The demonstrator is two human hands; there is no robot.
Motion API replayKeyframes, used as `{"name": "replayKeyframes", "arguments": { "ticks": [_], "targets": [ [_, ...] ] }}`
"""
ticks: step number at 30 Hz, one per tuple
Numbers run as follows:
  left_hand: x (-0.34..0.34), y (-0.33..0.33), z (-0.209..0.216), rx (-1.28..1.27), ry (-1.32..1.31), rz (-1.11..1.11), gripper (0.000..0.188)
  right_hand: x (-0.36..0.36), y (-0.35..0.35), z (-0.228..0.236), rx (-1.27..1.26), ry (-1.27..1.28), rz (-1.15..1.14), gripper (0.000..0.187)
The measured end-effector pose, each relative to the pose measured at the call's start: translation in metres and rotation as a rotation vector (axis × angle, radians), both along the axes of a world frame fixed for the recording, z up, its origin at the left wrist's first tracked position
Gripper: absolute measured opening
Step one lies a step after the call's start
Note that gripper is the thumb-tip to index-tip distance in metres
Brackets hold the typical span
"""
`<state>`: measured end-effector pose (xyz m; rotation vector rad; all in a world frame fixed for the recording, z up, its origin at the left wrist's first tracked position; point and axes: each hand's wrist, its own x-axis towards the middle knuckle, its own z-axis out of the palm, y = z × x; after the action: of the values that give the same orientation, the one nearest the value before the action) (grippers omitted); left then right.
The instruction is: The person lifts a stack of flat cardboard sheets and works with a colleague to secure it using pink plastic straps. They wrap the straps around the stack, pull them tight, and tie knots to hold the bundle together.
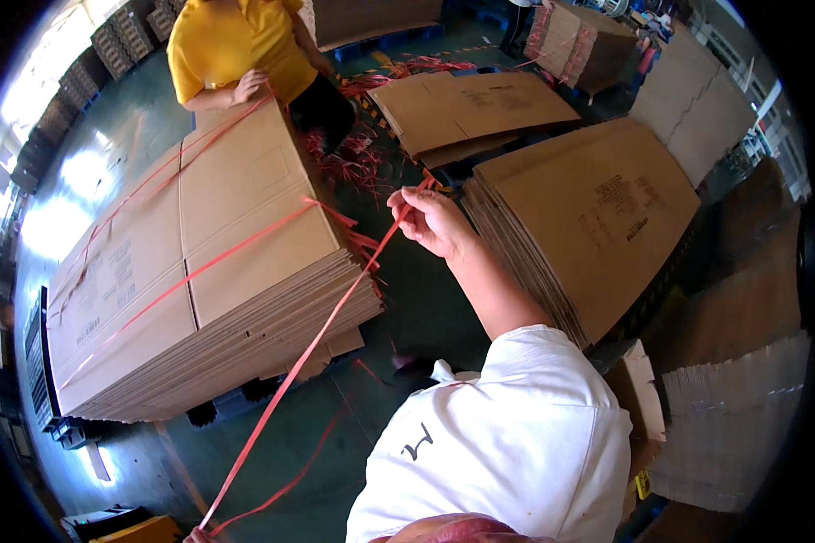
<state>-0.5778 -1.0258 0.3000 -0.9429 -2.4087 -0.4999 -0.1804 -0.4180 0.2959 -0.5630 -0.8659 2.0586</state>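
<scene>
A long red plastic strap (312,348) runs taut and slanting between my two hands. Its upper part is pinched in the fingers of my right hand (433,222), which is raised beside the near corner of a stack of flat cardboard sheets (272,244). Only a bit of my left hand (197,536) shows at the lower left edge, closed around the strap's other part. A slack red length (312,448) hangs from there. Another red strap (217,258) lies across the top of the stack.
Across the stack, a person in a yellow shirt (235,45) holds a red strap. More cardboard stacks stand at the right (598,208) and far middle (471,109). Heaps of loose red strap (358,163) litter the floor between them. Grey corrugated sheets (733,425) stand at the lower right.
</scene>
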Motion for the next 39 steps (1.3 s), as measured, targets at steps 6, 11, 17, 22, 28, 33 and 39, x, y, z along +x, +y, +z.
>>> {"name": "replayKeyframes", "arguments": {
  "ticks": [6, 11, 17, 22, 28, 33, 39],
  "targets": [
    [-0.082, -0.026, 0.013, 0.224, -0.435, 0.098, 0.025, -0.065, -0.009, 0.002, -0.018, 0.031, -0.041, 0.026],
    [-0.183, -0.045, 0.023, 0.676, -0.824, -0.028, 0.034, -0.153, -0.003, -0.018, -0.146, 0.237, 0.150, 0.020],
    [-0.261, -0.018, 0.072, 0.385, -0.411, 0.147, 0.014, -0.205, -0.006, -0.045, -0.136, 0.188, 0.058, 0.024],
    [-0.319, -0.021, 0.097, 0.023, 0.094, 0.227, 0.011, -0.244, 0.006, -0.066, -0.176, 0.194, 0.115, 0.029],
    [-0.467, -0.075, 0.062, -0.138, -0.050, 0.373, 0.011, -0.322, -0.031, -0.089, -0.141, 0.009, 0.090, 0.030],
    [-0.579, -0.040, 0.012, -0.076, -0.018, 0.501, 0.015, -0.378, -0.058, -0.073, -0.039, -0.193, -0.075, 0.029],
    [-0.744, -0.043, -0.024, 0.457, -0.467, 0.331, 0.010, -0.451, -0.078, -0.074, -0.159, -0.387, -0.431, 0.030]
  ]
}}
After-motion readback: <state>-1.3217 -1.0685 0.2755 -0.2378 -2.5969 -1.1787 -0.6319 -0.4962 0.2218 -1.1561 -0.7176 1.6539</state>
